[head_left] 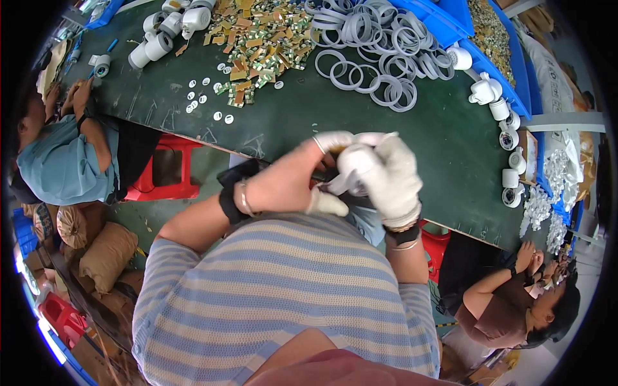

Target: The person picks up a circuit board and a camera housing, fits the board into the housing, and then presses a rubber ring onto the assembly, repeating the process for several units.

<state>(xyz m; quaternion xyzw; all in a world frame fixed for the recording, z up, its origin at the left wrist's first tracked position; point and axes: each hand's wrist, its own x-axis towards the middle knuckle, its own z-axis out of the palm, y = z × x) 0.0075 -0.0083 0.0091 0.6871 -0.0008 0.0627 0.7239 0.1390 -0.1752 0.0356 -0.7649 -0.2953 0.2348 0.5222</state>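
At the table's near edge, in front of my chest, both hands close round a white rounded plastic housing (359, 164) with a stubby projecting part. My left hand (286, 177), bare at the back with white-covered fingertips, grips it from the left, thumb below and fingers above. A white glove covers my right hand (399, 177), which clasps the housing from the right. Motion smears the fingers and the housing, and its underside is hidden. Beyond my hands lie loose grey rings (368, 31) in a heap and a pile of small green and tan circuit boards (264, 42).
White round discs (192, 96) lie scattered left of the boards. More white housings stand at the back left (151, 50) and along the right edge (486, 89), beside blue bins (444, 19). Co-workers sit left (64, 151) and right (499, 309). A red stool (168, 168) stands at left.
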